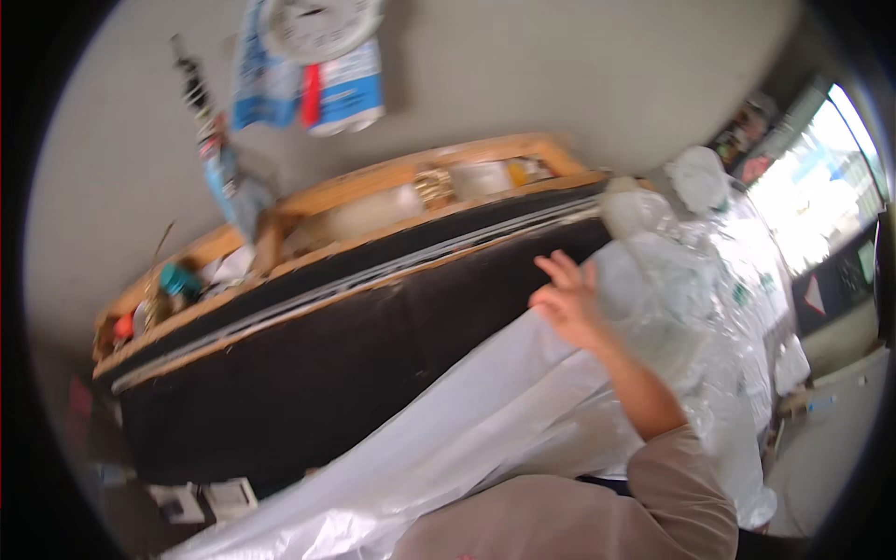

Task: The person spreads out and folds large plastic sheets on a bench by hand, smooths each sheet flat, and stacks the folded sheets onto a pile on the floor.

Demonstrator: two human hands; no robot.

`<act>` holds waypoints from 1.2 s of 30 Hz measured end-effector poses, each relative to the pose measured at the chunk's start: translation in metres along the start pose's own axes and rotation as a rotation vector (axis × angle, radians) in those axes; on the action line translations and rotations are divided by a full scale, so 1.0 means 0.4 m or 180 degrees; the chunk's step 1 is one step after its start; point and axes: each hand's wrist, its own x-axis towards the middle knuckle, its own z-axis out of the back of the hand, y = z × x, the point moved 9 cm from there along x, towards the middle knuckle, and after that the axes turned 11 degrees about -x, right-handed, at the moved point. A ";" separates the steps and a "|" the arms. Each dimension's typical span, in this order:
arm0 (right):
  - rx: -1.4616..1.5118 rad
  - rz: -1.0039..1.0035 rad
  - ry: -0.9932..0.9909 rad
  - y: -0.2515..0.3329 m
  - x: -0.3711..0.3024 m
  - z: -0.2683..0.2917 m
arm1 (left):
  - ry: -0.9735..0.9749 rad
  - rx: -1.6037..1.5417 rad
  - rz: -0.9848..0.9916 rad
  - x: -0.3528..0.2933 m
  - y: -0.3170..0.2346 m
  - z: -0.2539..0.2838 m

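Note:
My right hand (571,303) is raised in the middle right, with a short greyish-brown sleeve behind it. Its thumb and forefinger pinch the upper edge of a white plastic sheet (467,420), while the other fingers stick up. From that pinch the translucent sheet slants down to the lower left in long folds, crossing in front of my body. Its lower left end runs out of the picture. My left hand does not show.
Behind the sheet stands a black panel (327,373), topped by a wooden tray (373,177) of small items. A round clock (322,23) hangs above. Crumpled clear plastic (719,289) is heaped at right, near a bright window (826,187). White cards (229,499) lie lower left.

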 end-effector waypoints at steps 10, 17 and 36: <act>-0.0855 -0.1050 -0.0697 -0.375 0.045 -0.134 | 0.1511 0.0973 -0.0572 -0.279 -0.034 -0.599; 0.0836 -0.2252 -0.1163 -0.717 0.116 -0.283 | 0.1699 0.1478 -0.0821 -0.397 -0.036 -0.874; 0.1217 -0.2786 -0.0585 -0.556 0.145 -0.110 | 0.2058 -0.0208 -0.0314 -0.249 0.203 -0.885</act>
